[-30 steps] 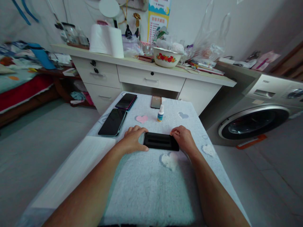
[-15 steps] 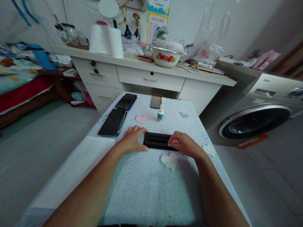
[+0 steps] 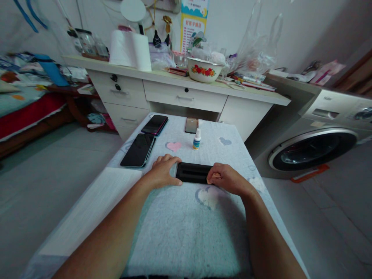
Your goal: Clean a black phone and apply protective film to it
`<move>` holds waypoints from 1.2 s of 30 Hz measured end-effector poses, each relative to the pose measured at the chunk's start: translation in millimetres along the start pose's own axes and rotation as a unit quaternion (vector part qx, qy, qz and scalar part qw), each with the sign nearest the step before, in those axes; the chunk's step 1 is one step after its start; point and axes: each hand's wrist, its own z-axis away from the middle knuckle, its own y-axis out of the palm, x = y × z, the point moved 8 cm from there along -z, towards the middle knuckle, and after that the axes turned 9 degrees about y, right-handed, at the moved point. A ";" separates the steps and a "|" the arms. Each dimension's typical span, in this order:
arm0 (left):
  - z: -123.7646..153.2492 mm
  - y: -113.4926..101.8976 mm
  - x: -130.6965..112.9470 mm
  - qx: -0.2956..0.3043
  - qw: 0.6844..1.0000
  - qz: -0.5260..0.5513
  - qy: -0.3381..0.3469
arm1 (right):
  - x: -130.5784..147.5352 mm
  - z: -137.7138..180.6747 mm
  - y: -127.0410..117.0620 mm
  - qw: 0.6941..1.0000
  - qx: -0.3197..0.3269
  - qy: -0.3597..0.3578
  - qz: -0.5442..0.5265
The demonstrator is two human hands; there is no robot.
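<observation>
From my head camera, the black phone (image 3: 193,172) lies flat and crosswise on the pale blue cloth-covered table (image 3: 180,232). Its dark screen is glossy, with a lighter streak of reflection. My left hand (image 3: 162,170) clasps its left end. My right hand (image 3: 228,178) is curled shut, fingertips pinched at its right end; I cannot tell what they pinch.

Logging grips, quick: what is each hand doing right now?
Left hand: closed on the black phone, gripping its left end.
Right hand: fingers curled, closed on the phone's right end.
</observation>
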 end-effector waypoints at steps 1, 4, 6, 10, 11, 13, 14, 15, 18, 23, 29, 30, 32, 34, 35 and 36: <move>0.1 0.0 -0.1 0.002 1.000 0.000 0.000 | -2.2 -1.7 -3.3 1.000 -0.028 0.010 0.007; 0.1 -0.5 -0.6 0.001 1.000 0.001 0.002 | -8.1 -7.0 -10.7 0.994 -0.102 0.031 0.022; 0.1 -0.9 -0.7 -0.001 1.000 0.002 0.003 | -10.9 -10.8 -13.3 0.989 -0.137 0.038 0.034; 0.3 -0.9 -1.0 0.000 1.000 0.001 0.001 | -15.4 -18.3 -15.6 0.980 -0.185 0.054 0.049; 0.5 -1.2 -1.2 0.000 1.000 0.001 0.001 | -16.2 -19.7 -16.2 0.978 -0.196 0.058 0.052; 0.8 -1.7 -1.9 0.002 1.000 0.000 0.002 | -17.2 -21.9 -17.1 0.973 -0.213 0.065 0.057; 1.0 -2.0 -2.2 0.003 1.000 0.000 0.002 | -17.5 -22.7 -17.6 0.971 -0.220 0.068 0.060; 1.3 -2.3 -2.4 0.004 1.000 0.000 0.003 | -17.5 -23.2 -18.1 0.969 -0.227 0.071 0.062; 1.8 -2.7 -2.6 0.009 1.000 0.003 0.006 | -16.7 -24.6 -18.6 0.967 -0.235 0.073 0.070; 1.4 -2.0 -2.3 0.016 1.000 0.006 0.011 | -13.3 -25.3 -15.6 0.972 -0.216 0.060 0.069; 0.2 -1.6 -1.6 0.003 1.000 0.005 0.013 | -1.4 -19.4 -7.9 0.987 -0.154 0.017 0.041; 0.3 -1.5 -1.4 0.003 1.000 0.004 0.012 | 0.9 -18.1 -6.3 0.990 -0.139 0.012 0.036; 0.7 -1.5 -0.8 0.003 1.000 0.003 0.010 | 5.8 -15.2 -3.1 0.993 -0.110 0.001 0.028; 0.9 -1.6 -0.9 0.005 1.000 0.003 0.009 | 10.5 -11.9 -0.5 0.996 -0.086 -0.010 0.022; 0.9 -1.7 -1.1 0.007 1.000 0.003 0.008 | 12.5 -10.2 0.7 0.997 -0.074 -0.014 0.020; 0.9 -1.6 -1.3 0.009 1.000 0.002 0.008 | 14.1 -8.6 2.0 0.998 -0.062 -0.016 0.018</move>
